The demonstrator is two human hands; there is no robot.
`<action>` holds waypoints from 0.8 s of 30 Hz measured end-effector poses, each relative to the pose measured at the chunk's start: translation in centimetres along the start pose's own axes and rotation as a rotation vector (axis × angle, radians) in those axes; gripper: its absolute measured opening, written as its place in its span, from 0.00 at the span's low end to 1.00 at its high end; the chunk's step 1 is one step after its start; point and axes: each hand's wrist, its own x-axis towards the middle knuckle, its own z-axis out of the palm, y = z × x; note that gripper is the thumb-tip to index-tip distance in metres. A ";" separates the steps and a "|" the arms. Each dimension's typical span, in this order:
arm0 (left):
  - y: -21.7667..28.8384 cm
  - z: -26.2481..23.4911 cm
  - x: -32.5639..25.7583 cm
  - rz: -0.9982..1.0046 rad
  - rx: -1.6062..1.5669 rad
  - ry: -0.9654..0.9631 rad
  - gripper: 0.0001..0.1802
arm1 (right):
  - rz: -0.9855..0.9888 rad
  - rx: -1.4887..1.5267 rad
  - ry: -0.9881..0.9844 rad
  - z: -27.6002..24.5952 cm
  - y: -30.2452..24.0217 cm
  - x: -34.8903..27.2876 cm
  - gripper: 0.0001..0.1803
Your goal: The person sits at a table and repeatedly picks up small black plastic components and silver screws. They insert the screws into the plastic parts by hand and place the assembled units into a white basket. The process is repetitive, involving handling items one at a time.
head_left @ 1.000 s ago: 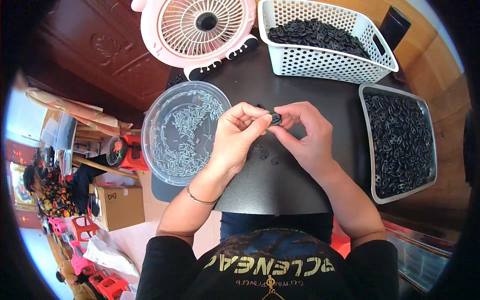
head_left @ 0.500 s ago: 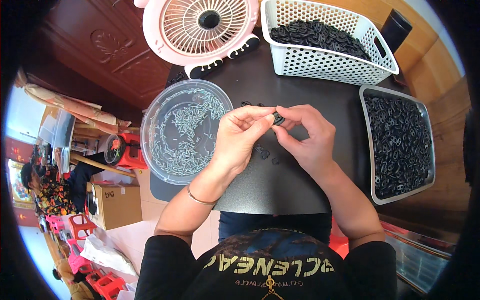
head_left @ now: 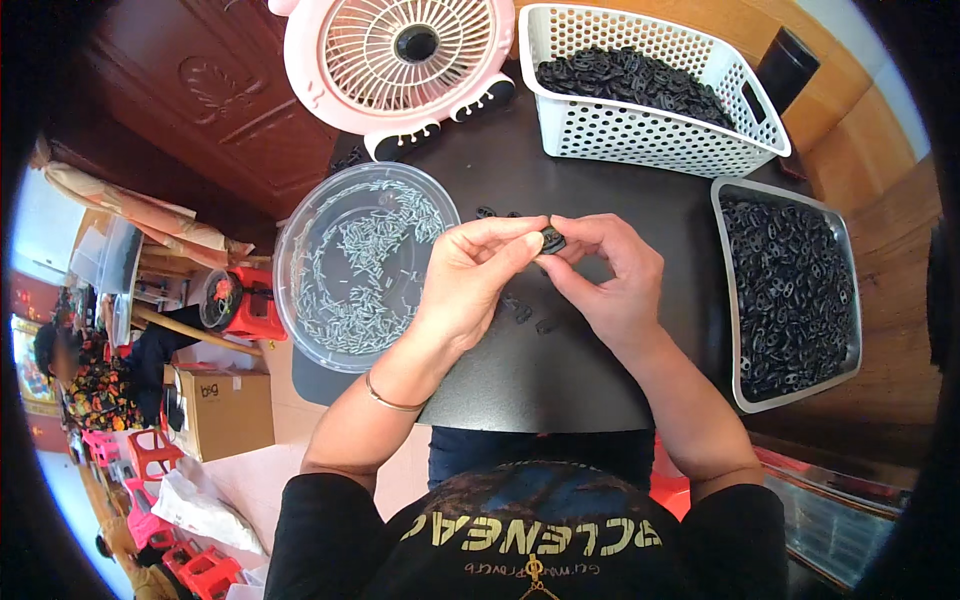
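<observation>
Left hand (head_left: 468, 290) and right hand (head_left: 612, 280) are pinching one small black part (head_left: 552, 239) between fingertips, grips pressed on it, above the dark bench (head_left: 560, 370). Clear bowl (head_left: 300, 210) of pins is sitting just left; grey tray (head_left: 726, 300) of black parts is lying right.

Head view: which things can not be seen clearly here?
- Small black part: both hands' fingertips cover most of it; its shape is unclear.
- Pieces in the round clear bowl: too small to identify.
- Pink fan: top cut off by the picture's edge.
- Loose parts beneath the left hand and right hand: partly hidden.
</observation>
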 end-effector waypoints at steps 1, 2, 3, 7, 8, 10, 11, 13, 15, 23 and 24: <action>0.2 0.1 -0.1 -0.007 0.004 0.002 0.08 | 0.006 0.009 -0.003 0.0 0.0 0.0 0.17; 0.3 0.1 -0.1 -0.015 0.007 0.003 0.08 | 0.012 0.017 -0.006 0.0 0.1 0.0 0.17; 0.4 0.3 -0.2 -0.013 0.010 -0.008 0.08 | 0.001 0.016 -0.002 0.0 0.2 0.0 0.17; 0.3 0.0 -0.2 -0.012 0.033 -0.026 0.08 | -0.003 0.024 0.006 0.2 0.2 -0.1 0.18; 0.3 -0.1 -0.1 -0.013 0.040 -0.027 0.08 | 0.004 0.027 0.008 0.2 0.2 -0.1 0.18; 0.2 -0.2 -0.1 0.005 0.046 -0.025 0.08 | 0.003 0.009 -0.003 0.1 0.0 0.0 0.18; 0.1 -0.2 0.0 0.013 0.051 -0.024 0.08 | 0.003 0.000 -0.008 0.1 0.0 0.0 0.18; 0.0 -0.3 -0.1 0.003 0.035 -0.024 0.08 | -0.014 -0.002 -0.015 0.1 0.0 0.0 0.18; 0.0 -0.3 -0.1 0.005 0.011 -0.026 0.08 | -0.009 -0.004 -0.023 0.1 -0.1 0.0 0.18; 0.2 -0.2 0.2 0.014 -0.049 -0.018 0.07 | 0.087 0.158 -0.033 0.2 0.3 0.3 0.19; 0.4 -0.2 0.2 -0.023 -0.032 -0.047 0.07 | 0.100 0.145 -0.069 0.0 0.3 0.4 0.19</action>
